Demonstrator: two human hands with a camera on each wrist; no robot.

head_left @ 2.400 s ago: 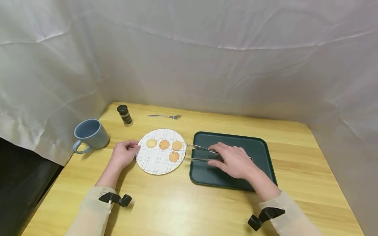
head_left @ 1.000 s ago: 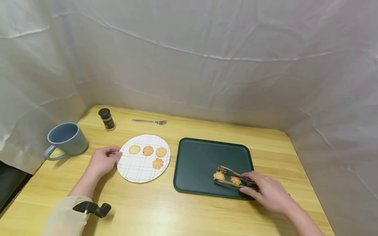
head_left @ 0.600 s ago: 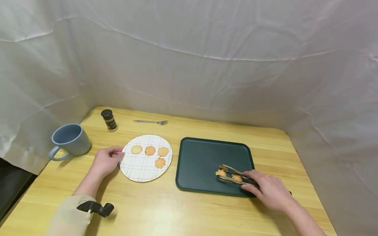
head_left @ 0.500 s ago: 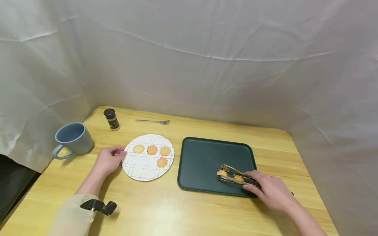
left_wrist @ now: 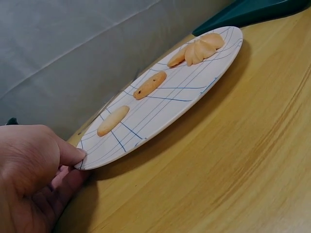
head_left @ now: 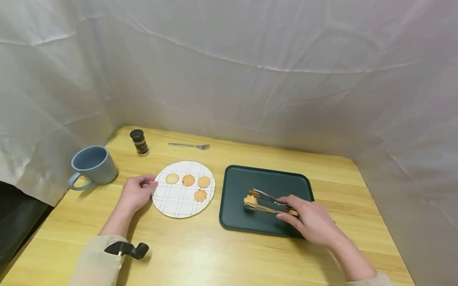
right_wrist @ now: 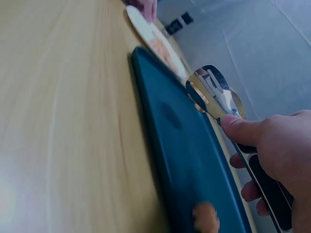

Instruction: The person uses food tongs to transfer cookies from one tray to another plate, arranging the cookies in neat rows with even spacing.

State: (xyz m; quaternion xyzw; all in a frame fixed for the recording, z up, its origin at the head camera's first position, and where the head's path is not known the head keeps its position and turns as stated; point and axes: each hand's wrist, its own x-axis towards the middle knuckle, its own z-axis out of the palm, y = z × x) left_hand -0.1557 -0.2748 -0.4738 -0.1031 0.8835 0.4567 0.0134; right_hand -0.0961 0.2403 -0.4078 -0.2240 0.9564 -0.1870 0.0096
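My left hand (head_left: 137,192) pinches the left rim of a round white plate (head_left: 171,204) with blue lines, thumb on top and fingers beneath. On the plate lie several cookies, among them a pale one (left_wrist: 113,121), a speckled one (left_wrist: 149,85) and a flower-shaped one (head_left: 200,195). My right hand (head_left: 310,219) grips metal tongs (head_left: 266,195) with dark handles. A flower-shaped cookie (head_left: 250,200) sits between the tong tips, above the dark green tray (head_left: 236,220). Another cookie (right_wrist: 206,217) rests on the tray, mostly covered by the tongs and hand in the head view.
A blue mug (head_left: 98,169) stands at the left edge of the wooden table (head_left: 200,254), near a black-capped spice jar (head_left: 139,143). A fork (head_left: 189,145) lies behind the plate. Pale cloth (head_left: 243,79) hangs behind the table and at its sides.
The tongs went from the plate's right edge to the tray's near right part and closed on a flower-shaped cookie. They have now moved left with it, towards the plate. My left hand keeps hold of the rim.
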